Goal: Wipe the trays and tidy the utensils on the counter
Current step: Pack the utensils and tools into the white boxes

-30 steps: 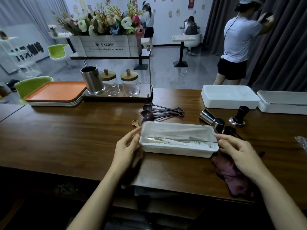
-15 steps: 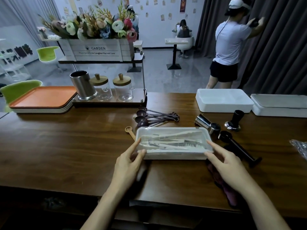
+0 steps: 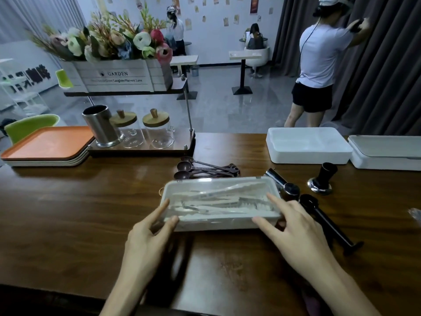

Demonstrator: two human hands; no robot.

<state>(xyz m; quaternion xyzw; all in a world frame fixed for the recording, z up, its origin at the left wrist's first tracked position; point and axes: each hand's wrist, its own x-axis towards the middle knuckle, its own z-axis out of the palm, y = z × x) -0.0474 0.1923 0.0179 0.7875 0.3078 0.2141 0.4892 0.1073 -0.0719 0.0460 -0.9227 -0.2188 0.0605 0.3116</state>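
Note:
A white utensil box [image 3: 218, 224] with a clear lid and tongs inside lies on the wooden counter [image 3: 68, 213] in front of me. My left hand [image 3: 148, 238] touches its near left corner, thumb and forefinger spread on the lid edge. My right hand [image 3: 293, 233] rests on its near right corner, fingers apart over the lid. Brown measuring spoons [image 3: 205, 167] lie just behind the box. A stack of trays, orange on top [image 3: 45, 144], sits at the far left. A purple cloth [image 3: 312, 304] shows partly under my right forearm.
Right of the box lie a steel jigger [image 3: 282, 181], a black tamper [image 3: 323, 179] and a long black handled tool [image 3: 328, 222]. Two white containers [image 3: 307, 147] stand at the back right. A rack holds a steel cup [image 3: 100, 126] and two jars. A person [image 3: 319, 60] stands beyond the counter.
The box has slid away from me toward the measuring spoons, now hiding the small wooden spoon. Both hands followed it forward, and the cloth now lies further back under my right arm.

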